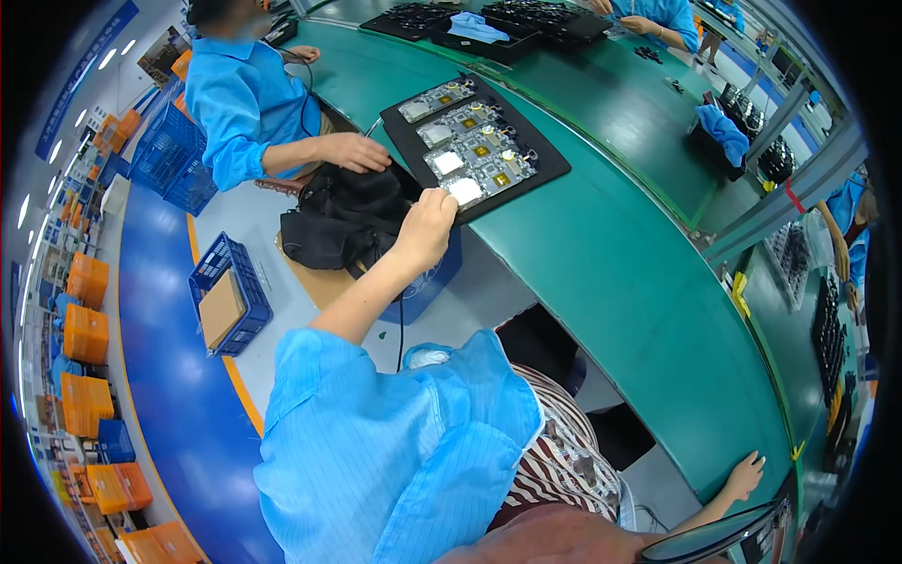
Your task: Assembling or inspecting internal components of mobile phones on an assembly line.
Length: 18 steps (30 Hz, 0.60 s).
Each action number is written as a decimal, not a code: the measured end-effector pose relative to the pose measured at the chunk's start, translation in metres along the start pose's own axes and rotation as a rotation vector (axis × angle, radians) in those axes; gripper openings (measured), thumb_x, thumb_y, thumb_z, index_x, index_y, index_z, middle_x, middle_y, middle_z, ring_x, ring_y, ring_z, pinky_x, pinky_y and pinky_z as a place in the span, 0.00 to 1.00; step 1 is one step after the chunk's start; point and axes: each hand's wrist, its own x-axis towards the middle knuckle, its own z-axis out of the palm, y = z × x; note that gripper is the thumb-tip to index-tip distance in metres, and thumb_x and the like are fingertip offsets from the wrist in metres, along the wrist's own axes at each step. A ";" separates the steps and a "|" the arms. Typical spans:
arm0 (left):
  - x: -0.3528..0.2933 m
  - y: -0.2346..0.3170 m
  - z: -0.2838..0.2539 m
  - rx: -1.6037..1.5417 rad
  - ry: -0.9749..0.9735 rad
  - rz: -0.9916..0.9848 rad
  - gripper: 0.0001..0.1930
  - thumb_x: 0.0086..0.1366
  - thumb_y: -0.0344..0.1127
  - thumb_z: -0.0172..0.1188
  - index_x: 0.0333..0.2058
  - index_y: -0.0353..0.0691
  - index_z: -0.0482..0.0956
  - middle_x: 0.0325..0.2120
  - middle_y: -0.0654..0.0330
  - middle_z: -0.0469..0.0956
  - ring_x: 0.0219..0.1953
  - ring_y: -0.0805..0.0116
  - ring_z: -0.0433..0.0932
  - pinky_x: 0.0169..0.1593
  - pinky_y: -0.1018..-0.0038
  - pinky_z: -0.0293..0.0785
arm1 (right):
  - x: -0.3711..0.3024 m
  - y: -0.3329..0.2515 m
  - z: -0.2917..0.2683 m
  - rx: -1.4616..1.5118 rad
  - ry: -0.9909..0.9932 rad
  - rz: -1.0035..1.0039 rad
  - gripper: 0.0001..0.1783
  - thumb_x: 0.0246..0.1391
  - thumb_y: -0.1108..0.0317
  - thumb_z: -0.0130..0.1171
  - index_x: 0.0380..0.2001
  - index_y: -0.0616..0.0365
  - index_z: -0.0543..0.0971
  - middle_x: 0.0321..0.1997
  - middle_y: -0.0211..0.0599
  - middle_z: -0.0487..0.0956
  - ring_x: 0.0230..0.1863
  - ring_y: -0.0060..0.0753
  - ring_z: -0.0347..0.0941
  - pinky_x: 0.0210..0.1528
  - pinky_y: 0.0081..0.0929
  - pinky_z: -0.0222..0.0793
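My left hand point(427, 227) is closed on the near corner of a flat black tray point(550, 172). Several green circuit boards lie on the tray in a row, the closest one point(484, 175) beside my fingers, with shiny square parts and small white and gold spots. The tray rests across the green table point(601, 273) and overhangs its left edge. Far to the right, my right hand point(744, 477) lies on the table with its fingers stretched out and nothing in it.
A co-worker in a blue jacket point(225, 103) sits at the far left, a hand point(355, 152) near the tray. Below are a black bag point(348, 221) and a blue crate point(230, 296) with cardboard. Metal posts point(752, 221) and black trays of parts point(526, 38) stand beyond.
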 end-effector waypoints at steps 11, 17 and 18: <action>0.026 0.049 0.001 -0.391 0.190 0.250 0.09 0.40 0.23 0.59 0.23 0.36 0.70 0.26 0.56 0.72 0.32 0.57 0.72 0.34 0.68 0.72 | 0.010 0.000 0.006 0.041 -0.019 -0.028 0.30 0.56 0.43 0.38 0.58 0.42 0.63 0.56 0.44 0.67 0.55 0.51 0.64 0.47 0.60 0.59; 0.017 0.137 0.016 -0.624 0.129 0.509 0.07 0.43 0.24 0.59 0.22 0.35 0.69 0.24 0.56 0.71 0.27 0.60 0.71 0.27 0.71 0.71 | -0.033 -0.099 -0.019 0.308 0.006 -0.378 0.29 0.54 0.52 0.49 0.59 0.47 0.63 0.62 0.47 0.61 0.60 0.51 0.59 0.55 0.53 0.56; 0.018 0.152 0.020 -0.675 0.120 0.558 0.07 0.44 0.24 0.58 0.21 0.35 0.68 0.22 0.57 0.69 0.25 0.61 0.70 0.26 0.72 0.70 | -0.041 -0.116 -0.027 0.389 -0.022 -0.473 0.30 0.53 0.57 0.52 0.59 0.51 0.62 0.63 0.49 0.60 0.61 0.52 0.57 0.58 0.47 0.54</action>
